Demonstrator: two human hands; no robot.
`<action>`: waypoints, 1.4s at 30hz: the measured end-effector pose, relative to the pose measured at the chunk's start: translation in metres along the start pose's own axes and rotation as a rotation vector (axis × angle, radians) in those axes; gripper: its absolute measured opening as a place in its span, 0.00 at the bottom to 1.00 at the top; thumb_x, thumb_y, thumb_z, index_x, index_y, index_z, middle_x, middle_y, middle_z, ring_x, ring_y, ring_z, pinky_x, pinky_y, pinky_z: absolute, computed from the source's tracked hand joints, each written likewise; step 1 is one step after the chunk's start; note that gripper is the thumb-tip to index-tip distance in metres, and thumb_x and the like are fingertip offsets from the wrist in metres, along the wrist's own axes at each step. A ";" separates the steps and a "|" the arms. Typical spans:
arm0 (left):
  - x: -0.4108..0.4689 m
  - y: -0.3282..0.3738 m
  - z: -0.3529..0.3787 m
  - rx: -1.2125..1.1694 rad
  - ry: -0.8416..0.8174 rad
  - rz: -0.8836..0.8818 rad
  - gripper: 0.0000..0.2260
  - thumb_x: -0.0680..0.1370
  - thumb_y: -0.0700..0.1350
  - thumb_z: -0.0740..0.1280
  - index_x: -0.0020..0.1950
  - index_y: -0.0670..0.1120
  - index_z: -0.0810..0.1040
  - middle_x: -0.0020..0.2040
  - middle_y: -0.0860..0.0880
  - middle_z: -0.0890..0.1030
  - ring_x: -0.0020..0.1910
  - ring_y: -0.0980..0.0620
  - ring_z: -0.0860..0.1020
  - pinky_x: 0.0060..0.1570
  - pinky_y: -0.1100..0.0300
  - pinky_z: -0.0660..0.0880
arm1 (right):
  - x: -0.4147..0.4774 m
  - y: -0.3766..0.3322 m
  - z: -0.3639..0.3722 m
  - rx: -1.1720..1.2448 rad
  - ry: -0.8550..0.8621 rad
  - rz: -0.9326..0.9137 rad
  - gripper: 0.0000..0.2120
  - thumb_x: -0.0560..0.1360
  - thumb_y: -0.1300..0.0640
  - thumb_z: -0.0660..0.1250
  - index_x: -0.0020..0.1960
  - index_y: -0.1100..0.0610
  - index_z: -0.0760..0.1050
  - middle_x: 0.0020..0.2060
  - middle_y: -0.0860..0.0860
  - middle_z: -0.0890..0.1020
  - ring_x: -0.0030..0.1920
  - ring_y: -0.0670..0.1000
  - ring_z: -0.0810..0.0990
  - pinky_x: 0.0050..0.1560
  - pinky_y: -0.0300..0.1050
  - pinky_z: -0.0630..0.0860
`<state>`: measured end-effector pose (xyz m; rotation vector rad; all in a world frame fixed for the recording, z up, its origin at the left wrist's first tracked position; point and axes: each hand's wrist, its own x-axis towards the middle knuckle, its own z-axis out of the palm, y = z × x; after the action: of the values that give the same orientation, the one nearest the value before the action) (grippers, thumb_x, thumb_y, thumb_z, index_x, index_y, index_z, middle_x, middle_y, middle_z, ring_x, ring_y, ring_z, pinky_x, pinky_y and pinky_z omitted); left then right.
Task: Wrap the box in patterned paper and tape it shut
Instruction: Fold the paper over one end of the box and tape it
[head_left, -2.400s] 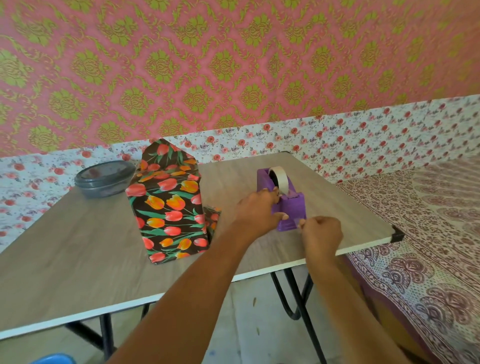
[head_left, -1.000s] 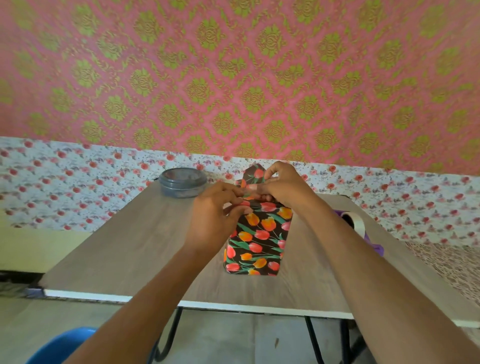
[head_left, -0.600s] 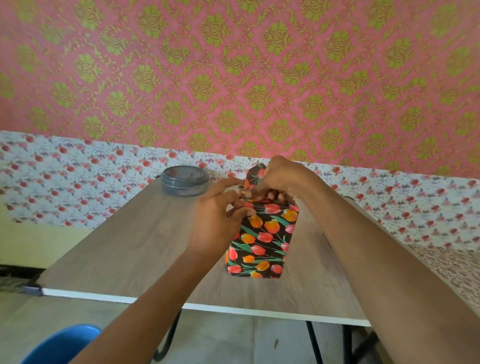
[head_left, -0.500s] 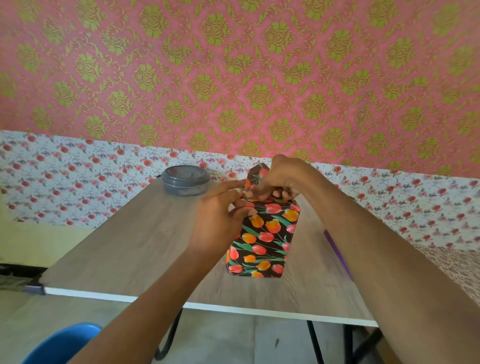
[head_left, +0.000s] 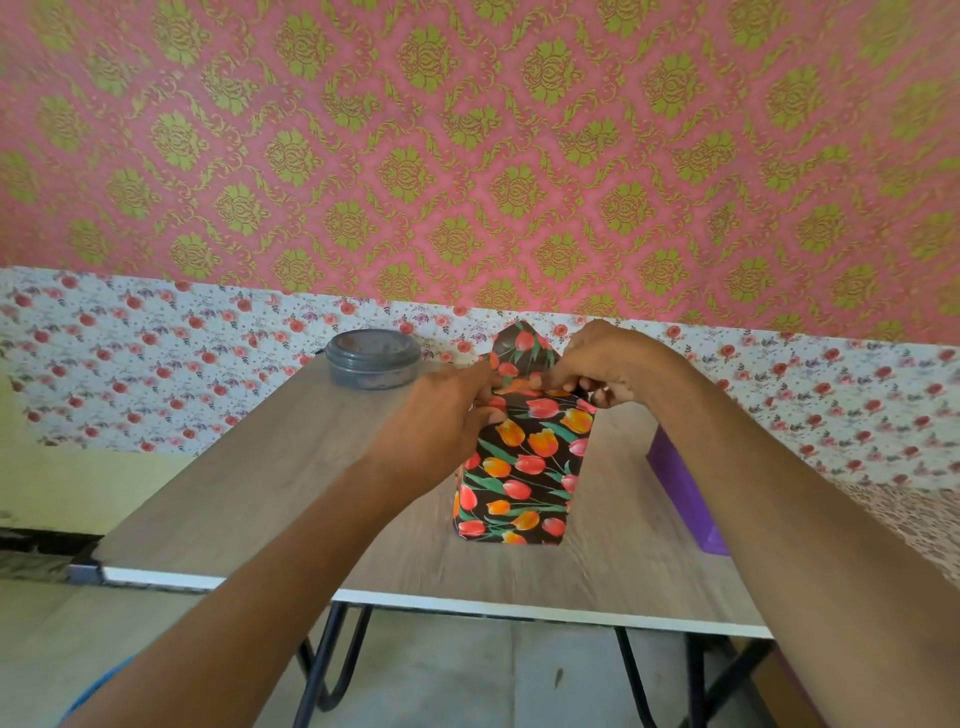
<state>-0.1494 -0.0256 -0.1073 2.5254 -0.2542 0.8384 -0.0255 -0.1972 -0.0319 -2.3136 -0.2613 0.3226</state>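
Observation:
The box (head_left: 522, 467), wrapped in black paper with red and orange tulips, stands upright in the middle of the wooden table (head_left: 260, 493). A pointed paper flap (head_left: 522, 348) sticks up at its far top edge. My left hand (head_left: 441, 415) grips the box's upper left corner, fingers on the folded paper on top. My right hand (head_left: 605, 364) is at the top right, its curled fingers pinching the paper fold. Whether a tape strip sits under the fingers cannot be seen.
A grey round lidded container (head_left: 373, 358) sits at the table's back left. The purple tape dispenser (head_left: 685, 493) is to the right, mostly hidden behind my right forearm. The table's white front edge (head_left: 467, 605) runs close to me.
Both hands left the tape dispenser and came to the top of the box. In the last second they stayed there, the fingers shifting slightly on the top fold.

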 end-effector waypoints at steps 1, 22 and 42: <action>0.000 -0.001 0.000 0.011 -0.005 0.011 0.05 0.82 0.45 0.68 0.55 0.50 0.73 0.56 0.48 0.82 0.54 0.48 0.80 0.44 0.57 0.79 | 0.000 0.001 0.001 0.009 0.009 -0.013 0.13 0.68 0.60 0.82 0.37 0.63 0.78 0.29 0.54 0.77 0.27 0.48 0.68 0.26 0.40 0.64; 0.030 -0.016 0.003 -0.121 0.095 -0.137 0.10 0.75 0.40 0.76 0.54 0.49 0.87 0.53 0.49 0.71 0.54 0.51 0.71 0.55 0.65 0.71 | 0.019 0.078 0.015 0.196 0.398 -0.359 0.18 0.77 0.43 0.72 0.58 0.54 0.76 0.42 0.53 0.81 0.43 0.54 0.83 0.43 0.48 0.76; 0.066 -0.047 -0.006 -0.237 -0.281 -0.154 0.17 0.71 0.36 0.79 0.58 0.49 0.85 0.64 0.54 0.75 0.64 0.55 0.73 0.62 0.61 0.70 | 0.008 0.104 0.031 0.571 0.208 -0.500 0.32 0.65 0.59 0.84 0.58 0.54 0.67 0.61 0.51 0.81 0.65 0.50 0.79 0.64 0.58 0.76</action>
<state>-0.0854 0.0161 -0.0805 2.3956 -0.2301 0.3684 -0.0185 -0.2450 -0.1298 -1.6347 -0.5495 -0.0915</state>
